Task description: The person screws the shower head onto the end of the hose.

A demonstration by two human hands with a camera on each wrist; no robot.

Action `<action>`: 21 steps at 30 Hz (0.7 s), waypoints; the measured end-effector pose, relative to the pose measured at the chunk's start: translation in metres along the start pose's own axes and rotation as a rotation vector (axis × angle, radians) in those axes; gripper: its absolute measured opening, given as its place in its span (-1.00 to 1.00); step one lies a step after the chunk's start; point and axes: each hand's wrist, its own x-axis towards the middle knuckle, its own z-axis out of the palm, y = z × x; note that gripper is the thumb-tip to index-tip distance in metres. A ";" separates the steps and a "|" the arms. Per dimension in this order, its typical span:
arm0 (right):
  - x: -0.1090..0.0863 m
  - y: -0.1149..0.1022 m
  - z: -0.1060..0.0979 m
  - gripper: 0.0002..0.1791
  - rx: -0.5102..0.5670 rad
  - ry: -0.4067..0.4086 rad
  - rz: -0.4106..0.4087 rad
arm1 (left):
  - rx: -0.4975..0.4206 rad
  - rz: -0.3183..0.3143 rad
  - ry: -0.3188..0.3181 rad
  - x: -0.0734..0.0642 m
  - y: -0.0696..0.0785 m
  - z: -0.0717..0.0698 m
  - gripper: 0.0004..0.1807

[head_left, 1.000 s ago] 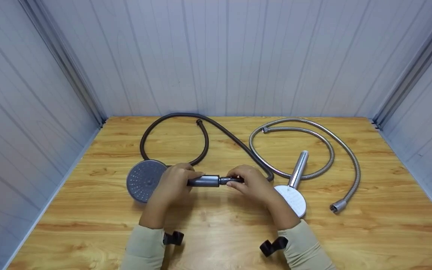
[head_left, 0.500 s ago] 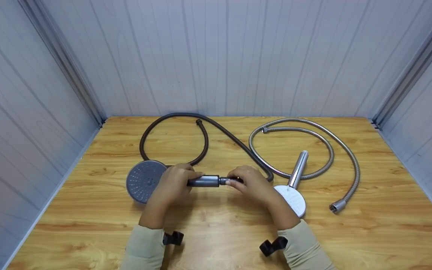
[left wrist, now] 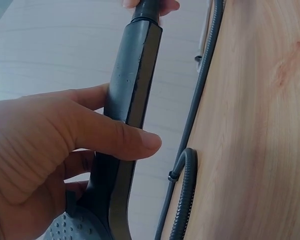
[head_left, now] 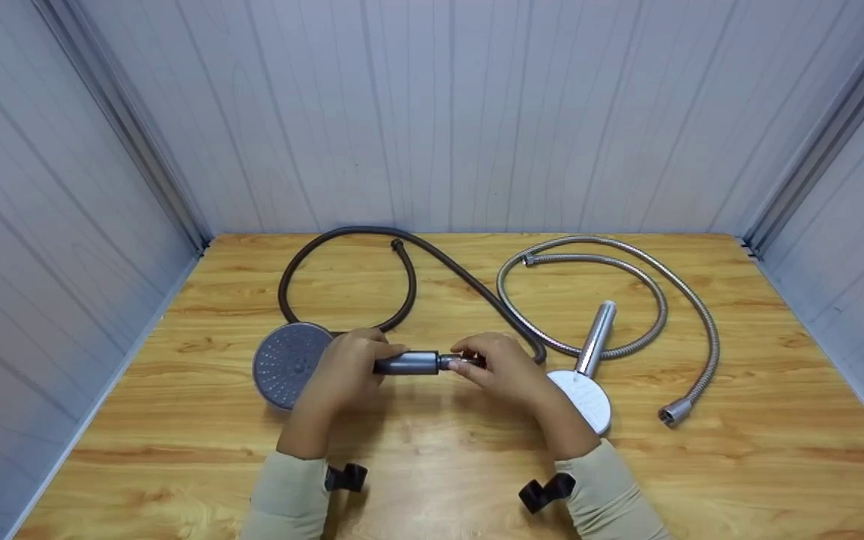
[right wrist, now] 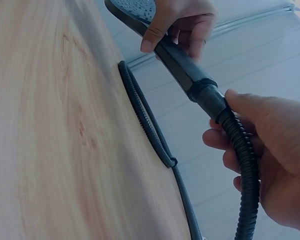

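While the left grip [head_left: 349, 367] clasps a dark shower head [head_left: 291, 364], the right grip [head_left: 505, 367] pinches ribbed hose [right wrist: 246, 165].

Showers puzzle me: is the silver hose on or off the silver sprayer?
Off: the silver hose has both ends loose; the silver sprayer has a bare handle tip.

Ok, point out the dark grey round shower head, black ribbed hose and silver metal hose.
Dark grey round shower head [head_left: 289, 365], head view: spray face.
Black ribbed hose [right wrist: 249, 180], right wrist view: its ribbed stretch.
Silver metal hose [head_left: 715, 343], head view: outer right curve.
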 end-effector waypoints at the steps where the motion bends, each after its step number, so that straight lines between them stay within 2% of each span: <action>1: 0.000 0.000 0.000 -0.73 0.013 0.006 -0.003 | -0.002 -0.002 0.001 0.000 0.000 0.000 -0.53; 10: 0.001 -0.001 0.000 -0.84 0.024 0.042 -0.064 | -0.009 0.014 0.006 0.000 0.000 -0.001 -0.52; 21: 0.000 0.000 0.001 -0.77 -0.004 0.006 -0.016 | -0.002 0.035 0.014 -0.001 0.001 -0.001 -0.52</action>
